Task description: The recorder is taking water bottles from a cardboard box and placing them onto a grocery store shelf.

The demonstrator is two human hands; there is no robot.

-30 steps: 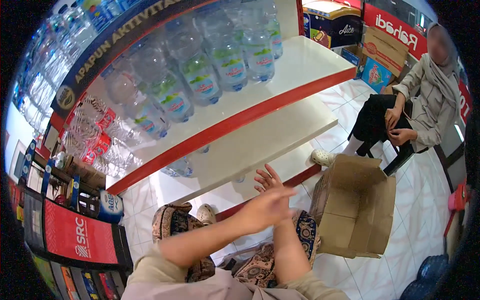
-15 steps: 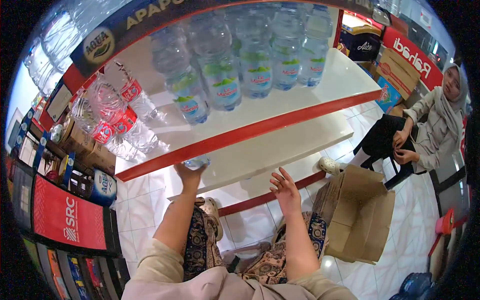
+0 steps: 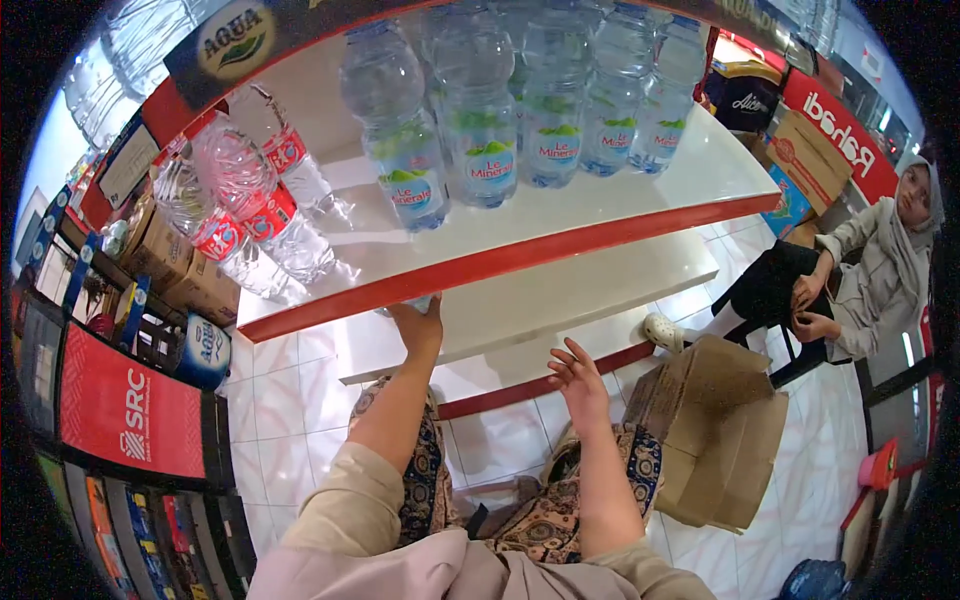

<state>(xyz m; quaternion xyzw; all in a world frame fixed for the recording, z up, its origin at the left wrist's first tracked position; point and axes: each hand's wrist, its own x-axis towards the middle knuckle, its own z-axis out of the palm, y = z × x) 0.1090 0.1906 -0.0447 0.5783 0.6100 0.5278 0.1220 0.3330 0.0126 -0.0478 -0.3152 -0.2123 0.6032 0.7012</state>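
Note:
My left hand [image 3: 419, 330] reaches in under the upper shelf [image 3: 600, 210], over the lower white shelf [image 3: 570, 295]. Its fingers close round a clear, bluish plastic bottle [image 3: 424, 302], mostly hidden by the hand and the shelf's red edge. In front of the lower shelf hovers my right hand [image 3: 580, 388], empty, its fingers apart. Upright on the upper shelf stand several clear water bottles [image 3: 490, 160] with blue and green labels. To their left are 3 clear bottles with red labels [image 3: 268, 212].
An open cardboard box [image 3: 720, 440] rests on the tiled floor to my right. Beyond it sits another person [image 3: 870, 270], hands together. Racks with a red panel [image 3: 130, 405] and a blue-and-white container [image 3: 207, 350] stand at the left.
My left hand has gone farther under the upper shelf, so less of the bottle shows. My right hand stays raised and empty. The view has shifted slightly.

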